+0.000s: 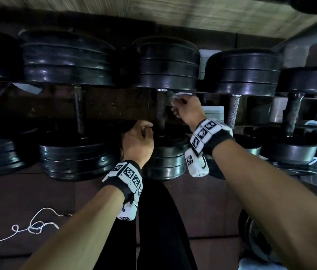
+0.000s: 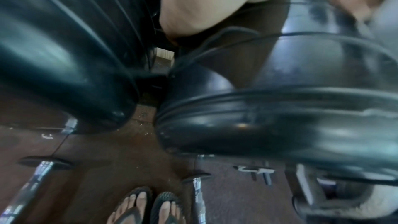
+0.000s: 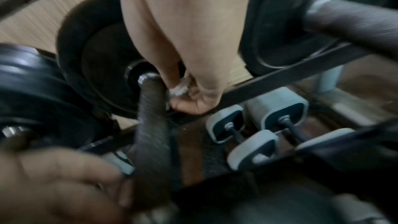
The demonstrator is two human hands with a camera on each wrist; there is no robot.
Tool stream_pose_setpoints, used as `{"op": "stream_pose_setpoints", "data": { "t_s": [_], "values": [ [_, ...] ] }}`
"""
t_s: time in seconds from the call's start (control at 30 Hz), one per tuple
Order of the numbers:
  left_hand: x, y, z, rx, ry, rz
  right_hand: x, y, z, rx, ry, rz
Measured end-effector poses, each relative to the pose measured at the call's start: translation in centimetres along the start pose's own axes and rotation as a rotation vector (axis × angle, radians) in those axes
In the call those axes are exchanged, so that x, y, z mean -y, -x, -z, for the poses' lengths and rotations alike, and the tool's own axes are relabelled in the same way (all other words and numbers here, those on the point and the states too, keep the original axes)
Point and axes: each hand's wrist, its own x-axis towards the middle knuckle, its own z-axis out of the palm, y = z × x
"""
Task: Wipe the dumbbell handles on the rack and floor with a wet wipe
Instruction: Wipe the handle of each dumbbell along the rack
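A black plate dumbbell lies on the rack (image 1: 309,99) in front of me, its dark knurled handle (image 1: 160,112) running away from me. My right hand (image 1: 184,110) pinches a crumpled white wet wipe (image 1: 173,98) against the right side of the handle's far end, just under the far plates (image 1: 168,67). The right wrist view shows the wipe (image 3: 180,89) bunched in the fingertips, touching the handle (image 3: 150,125). My left hand (image 1: 140,137) curls round the handle's near end, above the near plates (image 1: 165,158). The left wrist view is blurred, with the handle (image 2: 305,11) beside the palm (image 2: 204,1).
More black dumbbells (image 1: 68,61) fill the rack on both sides, some with chrome handles (image 1: 233,110). Grey dumbbells (image 3: 258,125) sit on a lower level. A white cord (image 1: 35,227) lies on the brown floor. My sandalled feet (image 2: 146,209) stand between chrome bars (image 2: 32,185).
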Motion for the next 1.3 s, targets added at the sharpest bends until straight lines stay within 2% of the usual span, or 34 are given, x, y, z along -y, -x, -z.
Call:
{"op": "stream_pose_setpoints", "data": {
  "t_s": [0.1,0.27,0.4,0.5,0.57,0.67,0.73,0.83,0.9,1.03,1.1,1.3],
  "values": [
    [0.1,-0.2,0.3,0.043,-0.055,-0.01,1.6,-0.8,-1.1,0.045,-0.096,-0.044],
    [0.3,-0.7,0.3,0.1,-0.055,-0.022,1.2,-1.1,-1.8,0.022,-0.244,-0.065],
    [0.5,-0.8,0.0,0.078,-0.043,-0.026,-1.2,-1.1,-2.1,-0.109,-0.028,0.091],
    [0.5,-0.7,0.0,0.063,-0.03,-0.041,0.0,1.5,-2.4,-0.203,0.076,0.185],
    [0.4,-0.6,0.1,0.06,-0.027,-0.044,0.4,3.0,-2.4,-0.252,0.169,0.317],
    [0.1,-0.7,0.2,0.076,-0.047,-0.052,0.2,3.6,-2.3,-0.26,0.199,0.406],
    [0.1,-0.7,0.3,0.097,-0.056,-0.052,-0.7,2.4,-2.5,-0.235,0.116,0.299],
    [0.3,-0.8,0.3,0.097,-0.038,-0.049,-2.4,0.3,-2.4,-0.216,-0.007,0.036],
    [0.4,-0.7,0.3,0.098,-0.026,-0.035,-1.9,-0.2,-2.4,-0.133,-0.028,-0.045],
    [0.5,-0.8,0.2,0.087,-0.019,-0.043,1.1,-0.3,-2.4,-0.002,-0.229,-0.098],
    [0.4,-0.8,0.2,0.09,-0.013,-0.047,1.5,-0.2,-2.2,-0.018,-0.314,-0.081],
    [0.6,-0.8,0.1,0.077,-0.009,-0.066,1.0,1.6,-2.0,-0.108,-0.333,0.013]
  ]
}}
